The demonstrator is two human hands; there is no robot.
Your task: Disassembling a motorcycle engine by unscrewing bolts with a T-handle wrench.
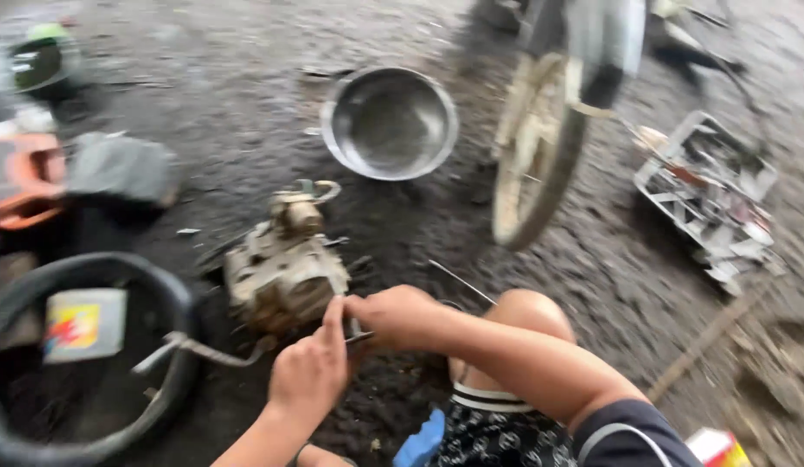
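A dirty grey engine block [285, 268] lies on the dark oily ground in front of me. My left hand [311, 372] reaches up to its near right corner, the index finger stretched onto the casing. My right hand [397, 316] is curled at that same corner, closed around a small dark metal part or tool that is mostly hidden by the fingers. A bent metal lever [194, 350] sticks out from the engine's lower left. My bare knee [527, 316] is just right of the hands.
A round steel bowl [390, 123] sits beyond the engine. A motorcycle wheel [536, 151] stands at upper right, with a tray of tools [713, 195] further right. A black tyre [82, 363] holding a small tin lies at lower left. An orange object [25, 177] is at far left.
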